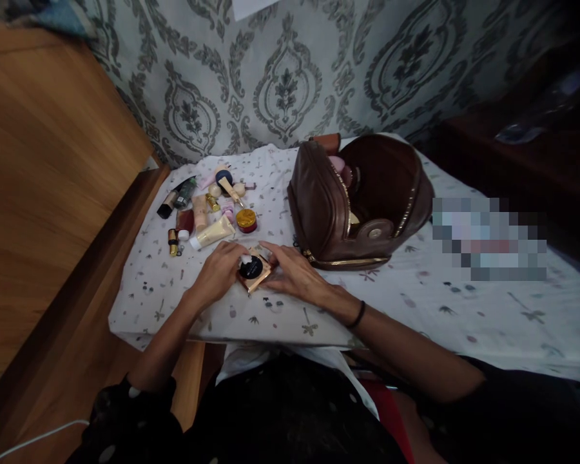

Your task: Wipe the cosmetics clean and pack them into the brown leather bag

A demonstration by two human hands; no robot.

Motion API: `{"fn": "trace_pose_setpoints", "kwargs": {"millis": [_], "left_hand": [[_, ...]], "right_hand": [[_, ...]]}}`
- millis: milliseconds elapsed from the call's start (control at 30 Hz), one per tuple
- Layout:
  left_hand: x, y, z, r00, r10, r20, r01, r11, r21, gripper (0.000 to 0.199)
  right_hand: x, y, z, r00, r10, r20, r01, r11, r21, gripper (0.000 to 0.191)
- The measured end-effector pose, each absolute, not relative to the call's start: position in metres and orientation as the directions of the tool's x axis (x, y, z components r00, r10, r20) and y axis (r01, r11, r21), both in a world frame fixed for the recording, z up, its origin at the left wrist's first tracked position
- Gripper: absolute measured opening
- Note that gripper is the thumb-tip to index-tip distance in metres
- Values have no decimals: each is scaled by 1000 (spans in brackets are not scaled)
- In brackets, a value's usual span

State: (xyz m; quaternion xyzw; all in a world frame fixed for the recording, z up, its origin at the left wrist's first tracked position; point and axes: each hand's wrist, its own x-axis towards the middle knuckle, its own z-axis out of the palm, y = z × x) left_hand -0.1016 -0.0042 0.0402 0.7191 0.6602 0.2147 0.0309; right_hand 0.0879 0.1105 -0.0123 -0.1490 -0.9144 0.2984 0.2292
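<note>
A square gold compact [258, 280] with a round black lid lies between my hands near the front edge of the cloth. My left hand [218, 270] is closed on its left side, fingertips at the black top. A small white patch shows there, too indistinct to name. From the other side my right hand [297, 274] grips the compact, thumb below and fingers along the far edge. Just beyond my left hand lie a cream tube [213, 233] with a white cap and a round red jar [246, 222] with a gold lid.
Several cosmetics, among them a dark bottle [167, 205] and a peach tube [200, 212], are spread at the left. A brown leather bag [314, 206] stands unzipped right of centre with items inside. A blurred-out object [490, 238] lies far right. Wooden furniture [53, 161] borders the left.
</note>
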Motion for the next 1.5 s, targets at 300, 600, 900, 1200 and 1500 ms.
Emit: {"fn": "trace_pose_setpoints", "kwargs": {"millis": [300, 600, 900, 1200, 1500], "left_hand": [[-73, 13, 51, 246, 949, 198, 944, -281, 171, 20], [-70, -17, 52, 397, 887, 235, 860, -449, 243, 32], [-86, -68, 29, 294, 897, 332, 892, -382, 242, 43], [-77, -82, 19, 112, 894, 433, 909, -269, 320, 35], [-70, -80, 17, 105, 897, 430, 899, -270, 344, 37]], "right_hand": [[85, 111, -17, -814, 460, 355, 151, 758, -635, 106], [85, 112, -18, -824, 443, 353, 137, 761, -634, 106], [85, 112, -19, -829, 433, 354, 138, 771, -621, 106], [86, 112, -9, -883, 363, 298, 134, 803, -581, 64], [70, 119, 5, -939, 233, 255, 41, 808, -587, 93]]}}
